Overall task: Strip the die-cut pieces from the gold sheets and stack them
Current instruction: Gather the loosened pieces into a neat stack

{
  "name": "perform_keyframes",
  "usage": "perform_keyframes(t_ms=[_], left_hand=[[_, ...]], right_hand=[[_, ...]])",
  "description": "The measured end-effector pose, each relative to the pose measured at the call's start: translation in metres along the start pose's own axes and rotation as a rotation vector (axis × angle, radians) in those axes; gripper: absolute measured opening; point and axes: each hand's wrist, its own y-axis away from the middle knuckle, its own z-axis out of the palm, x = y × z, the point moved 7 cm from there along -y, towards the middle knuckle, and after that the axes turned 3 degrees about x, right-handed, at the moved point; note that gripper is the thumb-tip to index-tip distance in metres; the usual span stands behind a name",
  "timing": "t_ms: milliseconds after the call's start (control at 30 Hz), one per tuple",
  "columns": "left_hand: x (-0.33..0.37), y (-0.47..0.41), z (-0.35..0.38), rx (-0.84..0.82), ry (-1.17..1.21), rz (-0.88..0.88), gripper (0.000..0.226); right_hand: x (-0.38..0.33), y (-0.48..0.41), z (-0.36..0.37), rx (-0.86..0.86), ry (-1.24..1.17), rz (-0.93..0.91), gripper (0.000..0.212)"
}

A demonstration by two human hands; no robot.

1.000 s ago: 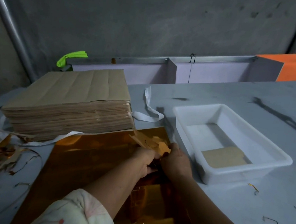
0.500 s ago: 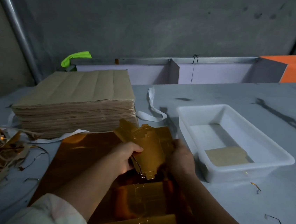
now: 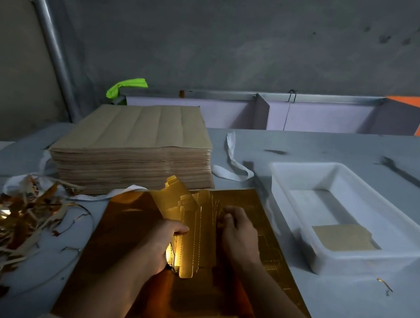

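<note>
A gold sheet (image 3: 123, 230) lies flat on the grey table in front of me. My left hand (image 3: 160, 247) grips a bundle of gold die-cut pieces (image 3: 192, 221), held upright and tilted left above the sheet. My right hand (image 3: 240, 232) has its fingers curled on the right edge of that bundle, pinching it. A single die-cut piece (image 3: 343, 237), brown side up, lies in the white plastic tray (image 3: 403, 231) to the right. The lower part of the bundle is hidden behind my left palm.
A tall stack of brown-backed sheets (image 3: 137, 148) stands behind the gold sheet. A heap of gold and brown trimmings (image 3: 3, 220) covers the table at left. A white strap (image 3: 232, 161) lies between stack and tray. Small scraps (image 3: 385, 283) dot the table at right.
The bundle of die-cut pieces came up off the sheet and was turned gold side toward me. My left hand now grips it from the left, and my right hand moved onto its right edge.
</note>
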Motion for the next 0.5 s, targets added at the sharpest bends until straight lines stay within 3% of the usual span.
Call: perform_keyframes(t_ms=[233,500], left_hand=[[-0.007,-0.002,-0.008,-0.011,0.014,0.066,0.040],[-0.012,0.000,-0.005,-0.044,-0.038,0.192,0.039]], right_hand=[[0.005,0.015,0.030,-0.130,-0.020,0.050,0.044],[0.009,0.020,0.026,-0.079,-0.009,0.028,0.047]])
